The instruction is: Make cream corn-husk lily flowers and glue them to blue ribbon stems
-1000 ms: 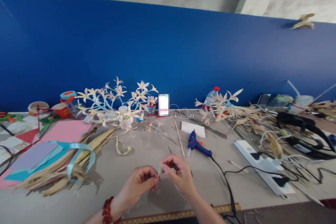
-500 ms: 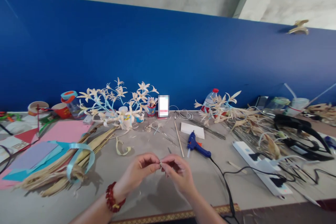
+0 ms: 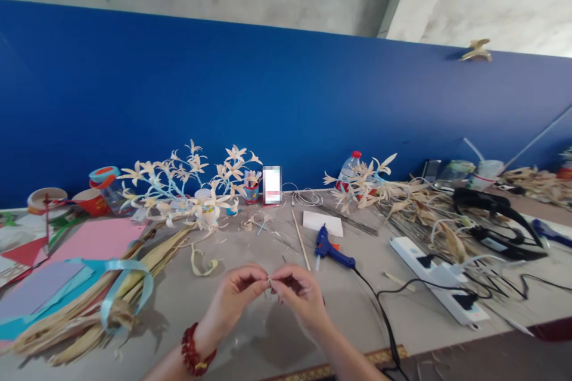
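Observation:
Above the near middle of the table, my left hand (image 3: 239, 293) and my right hand (image 3: 298, 296) meet at the fingertips. Thumb and forefinger of each are pinched on one tiny pale piece (image 3: 269, 281), too small to name. A red bead bracelet (image 3: 195, 350) circles my left wrist. Just beyond my hands lie a curled pale husk strip (image 3: 202, 263) and a thin wooden stick (image 3: 301, 241). To the right of my right hand, a blue hot glue gun (image 3: 331, 249) rests on the table.
Pale husk flowers (image 3: 196, 181) stand at the back left, more flowers (image 3: 364, 178) at the back right. Tied dried husks (image 3: 120, 303) and coloured paper (image 3: 44, 289) lie left. A white power strip (image 3: 440, 283) with black cords lies right. A phone (image 3: 272, 184) stands against the blue partition (image 3: 268, 95).
My view has shifted slightly right and up, so the table's things appear farther left. Both hands keep their pinch at nearly the same spot.

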`<state>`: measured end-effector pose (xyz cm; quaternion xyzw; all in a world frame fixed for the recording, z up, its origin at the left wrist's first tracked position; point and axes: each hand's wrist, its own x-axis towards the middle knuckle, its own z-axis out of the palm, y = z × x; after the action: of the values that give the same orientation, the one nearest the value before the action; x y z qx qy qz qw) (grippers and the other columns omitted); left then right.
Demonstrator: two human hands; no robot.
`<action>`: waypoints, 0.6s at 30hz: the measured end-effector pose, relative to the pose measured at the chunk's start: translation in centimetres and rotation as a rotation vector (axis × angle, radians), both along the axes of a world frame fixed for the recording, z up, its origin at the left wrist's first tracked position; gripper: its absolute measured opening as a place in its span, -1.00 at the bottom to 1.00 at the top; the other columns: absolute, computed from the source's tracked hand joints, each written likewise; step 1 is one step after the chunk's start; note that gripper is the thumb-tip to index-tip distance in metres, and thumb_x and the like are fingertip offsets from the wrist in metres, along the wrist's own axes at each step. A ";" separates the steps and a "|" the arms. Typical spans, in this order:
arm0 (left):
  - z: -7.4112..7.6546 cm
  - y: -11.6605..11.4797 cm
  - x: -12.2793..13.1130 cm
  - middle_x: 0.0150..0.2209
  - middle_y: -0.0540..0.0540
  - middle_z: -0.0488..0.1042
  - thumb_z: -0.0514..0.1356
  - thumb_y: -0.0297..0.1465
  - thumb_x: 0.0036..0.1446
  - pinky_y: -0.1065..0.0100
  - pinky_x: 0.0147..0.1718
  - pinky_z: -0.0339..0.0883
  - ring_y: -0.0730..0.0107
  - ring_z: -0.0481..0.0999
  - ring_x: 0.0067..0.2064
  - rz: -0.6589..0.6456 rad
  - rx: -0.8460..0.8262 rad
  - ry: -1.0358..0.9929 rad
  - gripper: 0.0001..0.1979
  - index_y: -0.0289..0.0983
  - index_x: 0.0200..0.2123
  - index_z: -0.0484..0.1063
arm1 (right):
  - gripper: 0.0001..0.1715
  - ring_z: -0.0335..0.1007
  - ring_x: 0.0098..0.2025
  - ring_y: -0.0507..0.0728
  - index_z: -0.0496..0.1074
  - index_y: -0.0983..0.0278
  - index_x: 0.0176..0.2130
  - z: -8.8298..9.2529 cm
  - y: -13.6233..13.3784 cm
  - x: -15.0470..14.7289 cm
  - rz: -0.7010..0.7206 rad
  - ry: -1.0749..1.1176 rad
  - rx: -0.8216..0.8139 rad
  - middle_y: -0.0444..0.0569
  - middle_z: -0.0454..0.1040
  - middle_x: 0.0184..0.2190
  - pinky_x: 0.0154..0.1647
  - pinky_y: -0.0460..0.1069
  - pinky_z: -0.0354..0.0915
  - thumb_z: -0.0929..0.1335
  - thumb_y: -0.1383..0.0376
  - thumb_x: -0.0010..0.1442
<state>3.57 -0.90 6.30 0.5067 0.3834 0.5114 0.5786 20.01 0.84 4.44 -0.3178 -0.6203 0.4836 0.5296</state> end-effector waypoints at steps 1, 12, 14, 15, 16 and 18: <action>0.1 0.0 0.0 -0.43 -0.05 0.48 0.33 -0.32 0.02 0.39 -0.30 0.25 0.36 0.41 -0.34 -0.012 -0.038 -0.015 -0.86 -0.27 -0.46 0.55 | -0.94 0.36 -0.53 -0.01 0.54 0.26 -0.37 0.0 0.0 0.0 -0.014 -0.011 0.011 -0.12 0.48 -0.52 -0.55 -0.16 0.27 0.41 0.33 0.12; -1.2 0.5 -0.5 -0.44 -0.03 0.43 0.32 -0.32 0.04 0.42 -0.27 0.22 0.40 0.35 -0.33 -0.053 -0.233 -0.124 -0.85 -0.29 -0.44 0.49 | -0.84 0.48 -0.42 0.05 0.49 0.27 -0.23 -0.4 1.4 0.4 0.004 -0.306 0.147 -0.08 0.54 -0.44 -0.42 -0.13 0.33 0.36 0.25 0.19; -1.8 1.0 -0.8 -0.46 -0.03 0.43 0.32 -0.30 0.04 0.43 -0.30 0.22 0.42 0.35 -0.36 -0.020 -0.216 -0.119 -0.83 -0.29 -0.45 0.49 | -0.76 0.48 -0.37 0.04 0.45 0.25 -0.11 0.7 3.4 1.8 0.035 -0.581 0.180 -0.09 0.56 -0.36 -0.41 -0.15 0.32 0.35 0.22 0.22; -2.1 1.2 -0.9 -0.47 -0.03 0.43 0.32 -0.29 0.03 0.43 -0.31 0.22 0.42 0.35 -0.38 0.000 -0.209 -0.113 -0.81 -0.29 -0.46 0.49 | -0.78 0.48 -0.33 0.03 0.46 0.25 -0.12 1.3 4.7 2.7 0.000 -0.794 0.204 -0.09 0.56 -0.33 -0.35 -0.15 0.33 0.34 0.23 0.25; -2.3 1.4 -1.0 -0.47 -0.03 0.43 0.33 -0.27 0.02 0.43 -0.32 0.23 0.43 0.35 -0.39 0.022 -0.206 -0.108 -0.80 -0.30 -0.46 0.49 | -0.81 0.48 -0.28 0.02 0.48 0.23 -0.15 1.9 6.2 3.5 -0.092 -1.040 0.219 -0.10 0.56 -0.29 -0.27 -0.15 0.33 0.29 0.25 0.29; -2.7 1.7 -1.1 -0.47 -0.03 0.44 0.33 -0.25 0.01 0.43 -0.33 0.24 0.43 0.36 -0.40 0.060 -0.206 -0.105 -0.78 -0.30 -0.46 0.49 | -0.80 0.47 -0.19 0.11 0.49 0.29 -0.17 2.7 9.4 5.1 -0.170 -1.190 0.194 -0.01 0.55 -0.24 -0.17 -0.05 0.32 0.28 0.33 0.29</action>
<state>2.45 0.80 3.63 0.4056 0.4179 0.5122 0.6313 25.14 10.24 7.11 -0.5323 -0.8235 0.1203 0.1554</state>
